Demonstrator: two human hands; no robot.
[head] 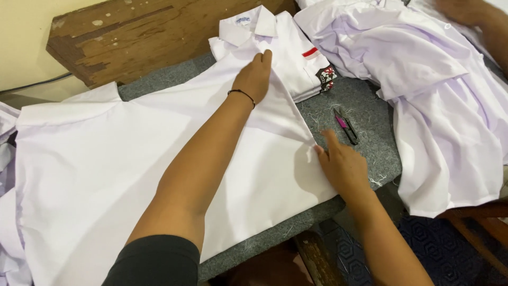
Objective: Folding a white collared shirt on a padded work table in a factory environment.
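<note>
A smooth white cotton shirt (106,159) lies spread across the grey felt-covered counter (365,106), reaching its left and near edges. The left hand (255,77) presses flat on it, fingers together, gripping nothing. The right hand (341,164) pinches the shirt's folded edge near the counter's near right corner. Beside it lie slim pink-handled thread snips (346,126). A neatly folded white shirt (286,50) sits at the far edge; loose thread scraps litter the felt.
</note>
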